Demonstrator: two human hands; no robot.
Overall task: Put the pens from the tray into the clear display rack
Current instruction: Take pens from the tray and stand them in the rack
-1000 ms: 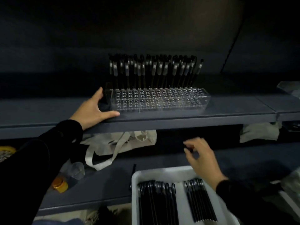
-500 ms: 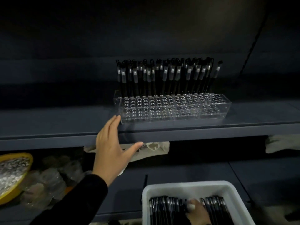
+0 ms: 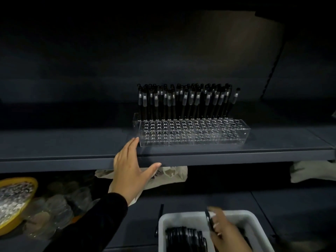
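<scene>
The left hand (image 3: pixel 130 171) is reaching up to the front edge of the dark shelf (image 3: pixel 236 155) with fingers straight and together and the thumb spread wide, its fingertips (image 3: pixel 135 141) arriving just beside the near left corner of the clear display rack (image 3: pixel 192 134); I judge it is being placed there to brace the rack so it does not slide when a pen is pushed in. The rack is sitting near the shelf's front edge, its rear rows already carrying upright black pens (image 3: pixel 185 101) while the front rows of holes are standing open, which suits filling from back to front so the hand need not reach over planted pens. Below, the right hand (image 3: pixel 224 231) is working inside the white tray (image 3: pixel 254 220), pinching what looks like one black pen (image 3: pixel 209 221) tilted upward between thumb and fingers, though motion blur is making the exact hold hard to read. More pens (image 3: pixel 185 237) are lying bundled lengthwise in the tray, kept close under the rack for short trips. A yellow bowl (image 3: pixel 27 199) and a pale cloth bag (image 3: pixel 172 174) are resting on the lower shelf.
</scene>
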